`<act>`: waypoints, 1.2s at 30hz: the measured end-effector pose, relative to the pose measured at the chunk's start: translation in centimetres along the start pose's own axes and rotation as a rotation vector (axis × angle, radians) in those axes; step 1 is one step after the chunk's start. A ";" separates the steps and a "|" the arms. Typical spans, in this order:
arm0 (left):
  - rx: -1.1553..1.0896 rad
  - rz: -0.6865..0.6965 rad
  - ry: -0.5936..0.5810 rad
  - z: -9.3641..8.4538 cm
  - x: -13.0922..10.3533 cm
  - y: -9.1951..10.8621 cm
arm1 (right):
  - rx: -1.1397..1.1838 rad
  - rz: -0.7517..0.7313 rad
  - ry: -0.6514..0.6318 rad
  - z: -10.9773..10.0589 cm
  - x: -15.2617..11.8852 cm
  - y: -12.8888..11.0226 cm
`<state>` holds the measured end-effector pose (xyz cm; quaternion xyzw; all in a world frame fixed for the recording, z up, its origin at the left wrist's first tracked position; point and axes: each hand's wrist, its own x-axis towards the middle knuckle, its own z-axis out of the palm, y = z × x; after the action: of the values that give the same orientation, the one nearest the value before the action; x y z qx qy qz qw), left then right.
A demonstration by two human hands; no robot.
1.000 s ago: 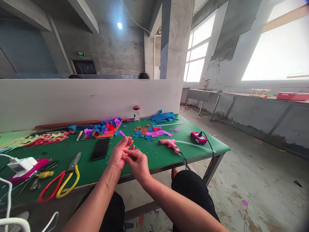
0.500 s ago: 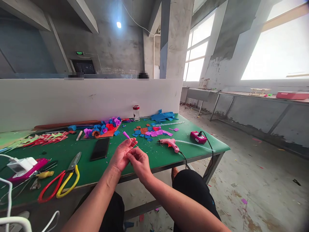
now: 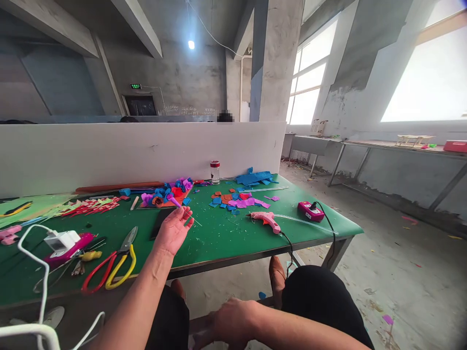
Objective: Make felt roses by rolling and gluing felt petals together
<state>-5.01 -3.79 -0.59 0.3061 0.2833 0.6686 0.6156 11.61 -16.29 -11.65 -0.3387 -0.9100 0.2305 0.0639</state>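
My left hand (image 3: 175, 232) is raised over the near edge of the green table, palm up. Between its thumb and fingers sits a thin stick with a purple end (image 3: 175, 201); its fine shaft slants down to the right past the fingertips. My right hand (image 3: 233, 321) is low, below the table edge between my knees. Motion smears its fingers, so I cannot see whether they hold anything. Close behind my left hand lies a black phone (image 3: 157, 224), partly covered by the hand. Red-and-yellow-handled scissors (image 3: 122, 260) rest to its left.
A pink glue gun (image 3: 265, 219) lies right of centre, near a magenta power box (image 3: 311, 211). Blue, orange and purple paper pieces (image 3: 237, 200) are scattered behind it. Paper flowers (image 3: 171, 190) and a red-lidded jar (image 3: 215, 172) stand towards the white partition (image 3: 146, 150). A white charger (image 3: 62, 240) is at left.
My right hand has let go of the thin stick and dropped below the table edge. My left hand still has the stick, its palm turned more upward. The view has shifted slightly left.
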 end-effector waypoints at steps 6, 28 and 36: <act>0.099 0.035 -0.062 0.0 -0.7 -0.5 | 0.178 0.053 0.300 -5.6 -0.8 2.9; 0.410 -0.149 -0.343 4.6 -3.1 -5.2 | 0.106 -0.104 1.129 -11.9 -0.3 4.3; 0.396 -0.228 -0.427 4.1 -3.0 -5.9 | -0.355 -0.123 1.098 -11.4 0.5 5.2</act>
<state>2.09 -6.32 -2.53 0.5198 0.3046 0.4478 0.6607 17.39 -8.18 -3.97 -0.3607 -0.7863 -0.1392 0.4820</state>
